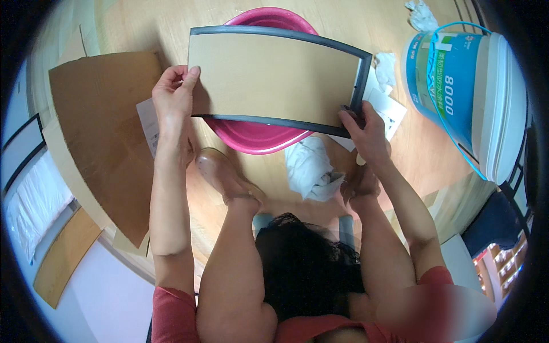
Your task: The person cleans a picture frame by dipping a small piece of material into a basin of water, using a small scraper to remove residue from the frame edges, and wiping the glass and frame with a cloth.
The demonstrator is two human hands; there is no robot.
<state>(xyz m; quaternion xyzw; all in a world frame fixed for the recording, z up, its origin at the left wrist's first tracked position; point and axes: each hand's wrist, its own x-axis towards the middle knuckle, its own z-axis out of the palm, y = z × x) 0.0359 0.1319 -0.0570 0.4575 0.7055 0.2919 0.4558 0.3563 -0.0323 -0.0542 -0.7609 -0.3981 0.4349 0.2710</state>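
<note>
One framed panel (269, 77), one pink basin (257, 137) and one blue-and-white bucket (463, 91) are in view. Two hands show, the left hand (174, 94) and the right hand (366, 134). There are also one large cardboard sheet (108, 137) and three crumpled white cloths, the biggest (309, 168) by the basin.

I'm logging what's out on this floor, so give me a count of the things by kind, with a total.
Framed board, held in the left hand and right hand: 1
Pink basin: 1
Blue and white bucket: 1
White cloths: 3
Cardboard sheet: 1
Total: 7
</note>
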